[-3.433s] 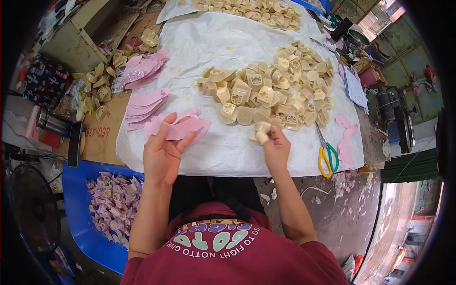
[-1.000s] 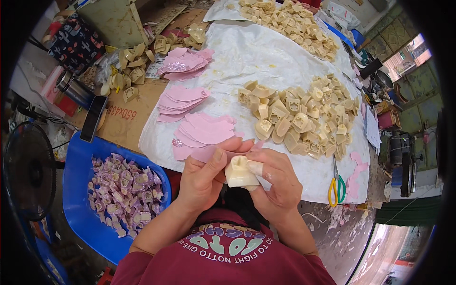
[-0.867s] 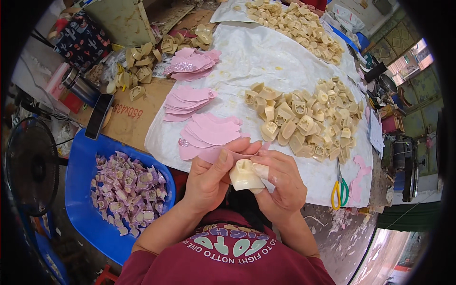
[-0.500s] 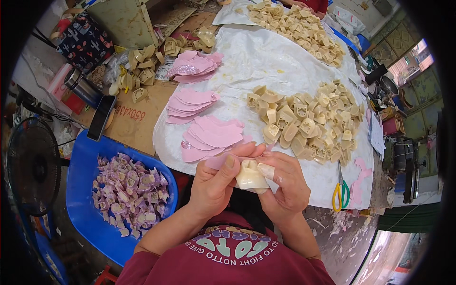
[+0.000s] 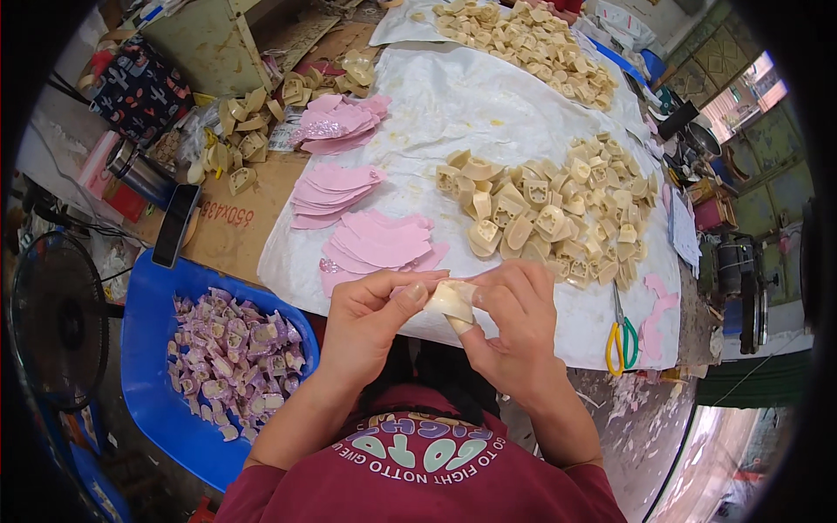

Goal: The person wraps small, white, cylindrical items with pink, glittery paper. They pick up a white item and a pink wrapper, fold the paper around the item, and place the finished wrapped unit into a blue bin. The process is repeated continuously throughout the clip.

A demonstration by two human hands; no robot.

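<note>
My left hand [image 5: 370, 318] and my right hand [image 5: 514, 327] meet close to my chest, both gripping one cream-coloured moulded piece [image 5: 450, 301]. A strip of pink sheet is pressed against that piece under my left thumb. Just beyond my hands lie fanned stacks of pink cut-out shapes [image 5: 384, 244] on a white plastic sheet [image 5: 453, 105]. A heap of the same cream pieces [image 5: 549, 209] lies on the sheet to the right.
A blue tub [image 5: 157, 392] of pink-wrapped pieces sits at lower left, beside a black fan [image 5: 57, 318]. Yellow-handled scissors [image 5: 621, 336] lie at the sheet's right edge. More cream pieces [image 5: 523, 35] lie at the far end, and a phone [image 5: 174, 225] and metal cup [image 5: 135, 170] at left.
I picked a cream piece from the heap and a pink shape, then brought both close to my chest. Over the last second my hands have stayed together working on the piece.
</note>
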